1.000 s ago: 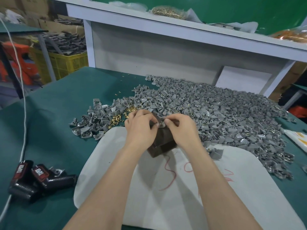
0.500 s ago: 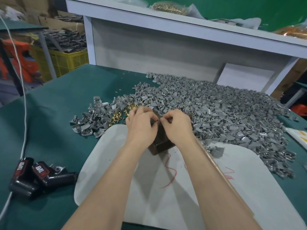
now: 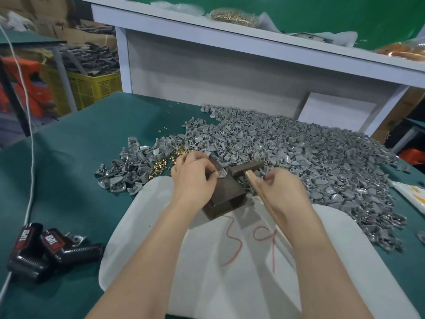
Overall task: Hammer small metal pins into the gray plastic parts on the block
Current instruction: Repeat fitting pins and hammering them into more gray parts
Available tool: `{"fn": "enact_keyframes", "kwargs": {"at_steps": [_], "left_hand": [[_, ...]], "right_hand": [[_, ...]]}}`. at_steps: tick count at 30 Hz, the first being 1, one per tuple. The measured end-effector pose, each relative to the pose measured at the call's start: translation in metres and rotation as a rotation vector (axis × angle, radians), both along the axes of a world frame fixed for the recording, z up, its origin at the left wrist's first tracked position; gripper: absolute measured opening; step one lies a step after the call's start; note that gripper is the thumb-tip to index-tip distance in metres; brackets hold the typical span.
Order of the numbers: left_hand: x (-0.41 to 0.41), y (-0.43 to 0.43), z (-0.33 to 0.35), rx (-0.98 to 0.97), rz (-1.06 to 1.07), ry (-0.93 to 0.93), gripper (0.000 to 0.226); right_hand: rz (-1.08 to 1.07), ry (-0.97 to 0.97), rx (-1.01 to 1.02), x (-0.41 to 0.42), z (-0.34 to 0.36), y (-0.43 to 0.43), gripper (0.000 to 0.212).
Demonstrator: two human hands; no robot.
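Observation:
A dark metal block (image 3: 226, 194) stands on a white board (image 3: 241, 261) in the middle of the green table. On the block's top lies one gray plastic part (image 3: 221, 173), and my left hand (image 3: 194, 180) pinches it there. To the right, my right hand (image 3: 284, 192) grips the wooden handle of a small hammer (image 3: 247, 169). The hammer's dark head hovers just right of the part. A big heap of gray plastic parts (image 3: 299, 162) spreads behind and to the right. Small brass pins (image 3: 161, 165) lie in a cluster left of the block.
Two black and red tool handles (image 3: 46, 247) lie at the front left, beside a white cable (image 3: 32, 157). A white shelf (image 3: 230, 33) carrying a bag of brass pins (image 3: 232, 17) rises behind the table. A yellow crate (image 3: 87, 86) stands at the far left.
My right hand has drawn back from the block to the right and now grips the hammer. My left hand stays on the part on the block.

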State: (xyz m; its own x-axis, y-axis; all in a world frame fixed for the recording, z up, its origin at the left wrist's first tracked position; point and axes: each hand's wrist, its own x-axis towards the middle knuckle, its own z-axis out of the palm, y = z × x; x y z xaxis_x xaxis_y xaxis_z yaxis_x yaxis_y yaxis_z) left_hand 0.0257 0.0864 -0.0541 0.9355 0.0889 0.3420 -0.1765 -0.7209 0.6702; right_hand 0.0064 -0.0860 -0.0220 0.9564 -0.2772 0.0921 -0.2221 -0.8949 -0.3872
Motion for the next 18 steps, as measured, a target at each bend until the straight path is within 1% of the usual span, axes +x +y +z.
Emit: {"fn": "enact_keyframes", "kwargs": {"at_steps": [1, 2, 3, 6, 8, 10, 12, 13, 15, 17, 18], "left_hand": [[0.0, 0.0, 0.0, -0.002, 0.001, 0.002, 0.006], [-0.001, 0.0, 0.001, 0.0, 0.001, 0.005, 0.006], [-0.001, 0.0, 0.001, 0.003, 0.002, 0.008, 0.005], [-0.001, 0.0, 0.003, -0.006, 0.007, 0.015, 0.005], [-0.002, 0.001, 0.003, -0.016, 0.009, 0.019, 0.006], [-0.002, 0.001, 0.003, -0.015, 0.007, 0.024, 0.008], [-0.001, 0.001, 0.003, -0.009, 0.011, 0.02, 0.007], [-0.001, 0.001, 0.003, -0.008, 0.013, 0.017, 0.006], [0.0, 0.002, 0.002, -0.003, 0.016, 0.012, 0.005], [0.0, 0.002, 0.002, -0.004, 0.021, -0.002, 0.005], [0.0, 0.002, 0.001, -0.01, 0.023, -0.014, 0.004]], "right_hand": [[0.002, 0.097, -0.035, -0.002, -0.002, -0.002, 0.03], [0.016, 0.15, -0.033, -0.003, -0.005, -0.001, 0.028], [0.025, 0.16, -0.018, -0.002, -0.006, 0.001, 0.026], [0.031, 0.065, -0.017, -0.003, -0.003, 0.005, 0.021], [0.058, -0.009, 0.067, -0.004, 0.001, 0.003, 0.018], [0.092, -0.043, 0.152, -0.007, 0.006, 0.002, 0.016], [0.129, -0.073, 0.165, -0.009, 0.01, 0.005, 0.018], [0.154, -0.112, 0.161, -0.011, 0.012, 0.007, 0.023], [0.203, -0.258, 0.159, -0.015, 0.017, 0.011, 0.039], [0.242, -0.448, 0.17, -0.022, 0.022, 0.016, 0.045], [0.261, -0.498, 0.171, -0.024, 0.025, 0.017, 0.046]]}}
